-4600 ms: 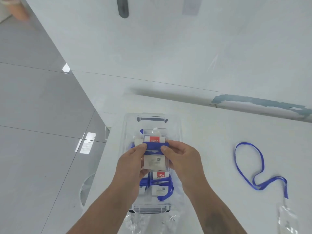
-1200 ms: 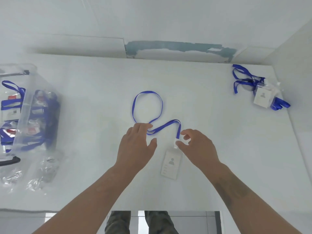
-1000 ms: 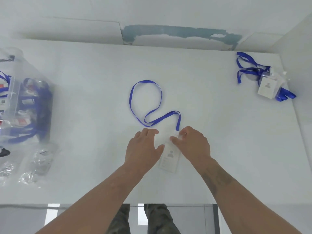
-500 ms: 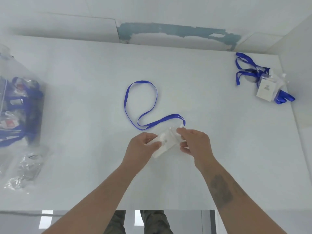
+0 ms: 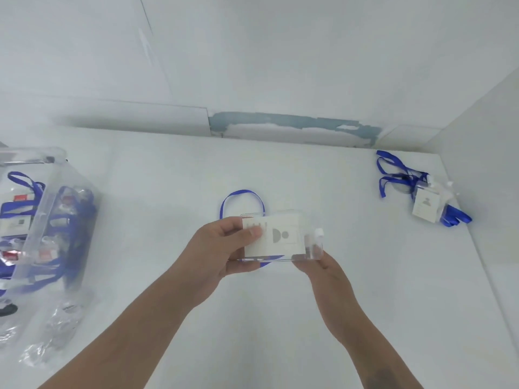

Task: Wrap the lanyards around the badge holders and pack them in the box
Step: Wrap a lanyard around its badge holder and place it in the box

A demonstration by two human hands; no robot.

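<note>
Both hands hold one badge holder flat above the white tabletop.

The clear badge holder (image 5: pixel 276 238), with a white card inside, lies sideways between the hands: the left hand (image 5: pixel 222 254) pinches its left end, thumb on top and fingers beneath, while the right hand (image 5: pixel 325 272) grips its lower right corner from underneath. Its blue lanyard (image 5: pixel 241 200) loops on the tabletop (image 5: pixel 174 192) just behind the holder, and a short stretch shows below the holder's near edge. Well to the left of the holder stands the clear plastic box (image 5: pixel 42 220), with wrapped badges and blue straps inside. Far to the right of the holder, near the tabletop's corner, lies another badge (image 5: pixel 424 204) with its blue lanyard bunched around it.
</note>
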